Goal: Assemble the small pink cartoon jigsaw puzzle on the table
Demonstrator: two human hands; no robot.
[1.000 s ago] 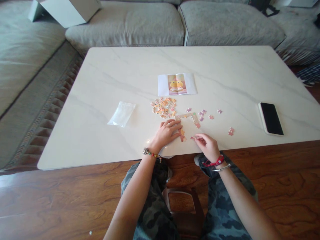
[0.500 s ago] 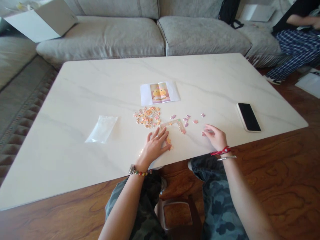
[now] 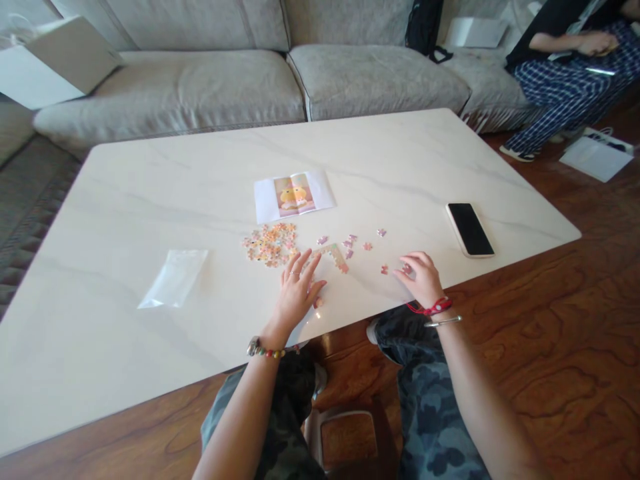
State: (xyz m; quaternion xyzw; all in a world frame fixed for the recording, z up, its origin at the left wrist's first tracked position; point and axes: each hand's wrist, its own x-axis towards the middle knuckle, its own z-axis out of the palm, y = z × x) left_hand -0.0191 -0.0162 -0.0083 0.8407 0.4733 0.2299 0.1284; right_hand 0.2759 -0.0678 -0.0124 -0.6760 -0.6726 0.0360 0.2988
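Note:
My left hand (image 3: 296, 293) rests with spread fingers over the left part of a joined strip of border puzzle pieces (image 3: 336, 256), which it partly covers. Below its thumb a small orange piece (image 3: 319, 303) shows. My right hand (image 3: 423, 277) is at the table's near edge, thumb and fingers apart and curved around a pinkish puzzle piece (image 3: 407, 269); a firm grip on it does not show. Just left of that hand lies another reddish piece (image 3: 384, 269). Several loose purple and pink pieces (image 3: 350, 244) lie beyond the strip, and a heap of orange pieces (image 3: 271, 245) sits left of them.
A creased sheet with a printed picture (image 3: 294, 195) lies behind the pieces. A clear plastic bag (image 3: 174, 279) is at left, a phone (image 3: 471, 230) at right on the marble-patterned table (image 3: 150, 193). Beyond are a grey sofa (image 3: 200, 87) and a seated person (image 3: 555, 73).
The view has turned to the right. My right hand has let go of one piece, left on the table, and shifted right over another. My left hand's fingers have lifted and spread slightly.

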